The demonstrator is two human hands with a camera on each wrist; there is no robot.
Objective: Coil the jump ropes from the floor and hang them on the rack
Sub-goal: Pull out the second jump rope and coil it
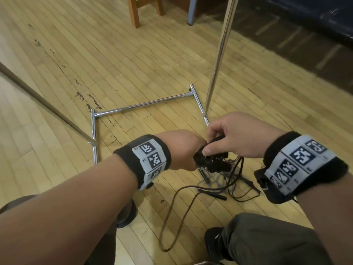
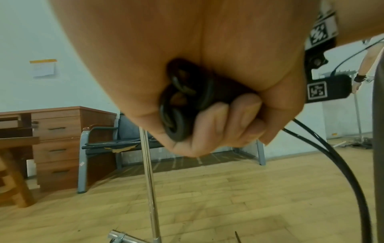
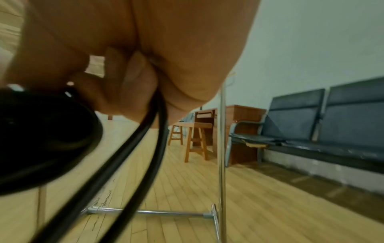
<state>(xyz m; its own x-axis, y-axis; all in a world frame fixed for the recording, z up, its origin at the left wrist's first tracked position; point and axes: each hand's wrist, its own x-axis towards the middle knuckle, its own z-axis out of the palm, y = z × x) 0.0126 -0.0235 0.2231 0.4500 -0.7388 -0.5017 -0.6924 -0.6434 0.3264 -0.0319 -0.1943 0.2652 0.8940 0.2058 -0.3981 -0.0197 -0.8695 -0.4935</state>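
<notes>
Left hand point(image 1: 179, 150) clenched in a fist around a tight bundle of glossy black jump-rope coils point(image 1: 210, 161), fingers point(image 2: 218, 128) curled under it in the left wrist view. Right hand point(image 1: 238, 138) just beside, touching the same bundle from above, thumb and fingertips pinching the topmost loop, with two black strands point(image 3: 145, 139) running down out of its grip. Below both hands, on the pale wooden plank floor point(image 1: 133, 60), a loose tangle of thin dark brown rope with slim black handles point(image 1: 219, 188), one long loop point(image 1: 172, 222) trailing back toward the body between a dark shoe point(image 1: 214, 240) and a grey trouser leg point(image 1: 267, 240). Beyond the hands, a chrome tubular rack point(image 1: 141, 106) with its base bars flat on the floor and an upright pole point(image 1: 219, 54) rising just past the right hand. Farther off, a brown wooden stool point(image 3: 197, 138), a wooden drawer unit point(image 2: 60, 144) and a dark blue waiting seat row point(image 3: 322, 128) against a pale wall.
</notes>
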